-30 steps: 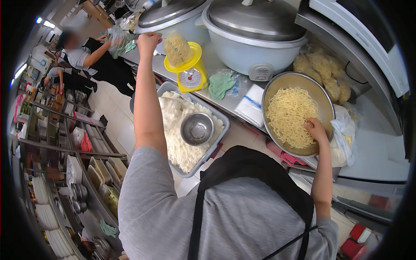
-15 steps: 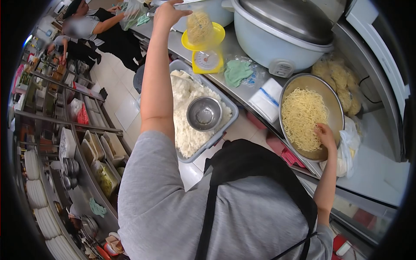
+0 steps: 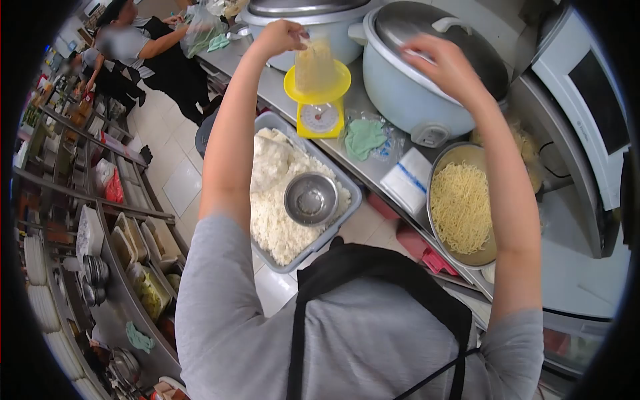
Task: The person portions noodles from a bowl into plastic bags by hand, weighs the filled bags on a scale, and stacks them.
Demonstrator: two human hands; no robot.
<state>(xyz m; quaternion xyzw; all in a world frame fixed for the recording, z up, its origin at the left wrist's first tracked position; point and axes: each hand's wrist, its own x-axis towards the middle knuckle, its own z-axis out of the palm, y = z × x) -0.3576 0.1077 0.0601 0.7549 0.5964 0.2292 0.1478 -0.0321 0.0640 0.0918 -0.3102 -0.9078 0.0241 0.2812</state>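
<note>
My left hand (image 3: pixel 283 39) pinches the top edge of a clear plastic bag of noodles (image 3: pixel 315 68). The bag stands upright on the yellow plate (image 3: pixel 339 83) of a kitchen scale (image 3: pixel 320 119). My right hand (image 3: pixel 443 61), blurred, is raised in front of the large rice cooker (image 3: pixel 407 93), its fingers apart and nothing visible in them. Below my right forearm, a metal bowl (image 3: pixel 433 225) holds loose yellow noodles (image 3: pixel 463 203); the forearm hides its right side. Next to the scale lie a green cloth (image 3: pixel 365 137) and a white packet with a blue stripe (image 3: pixel 408 179).
A grey tub (image 3: pixel 357 200) of white rice with a steel bowl (image 3: pixel 311 199) on it stands below the counter edge. A second cooker (image 3: pixel 333 30) is behind the scale. Two people (image 3: pixel 167 63) work at the upper left. A microwave (image 3: pixel 583 87) is at the right.
My right hand has left the noodles in the metal bowl and moved up and left toward the scale. My left hand has come to the bag's top and closed on it.
</note>
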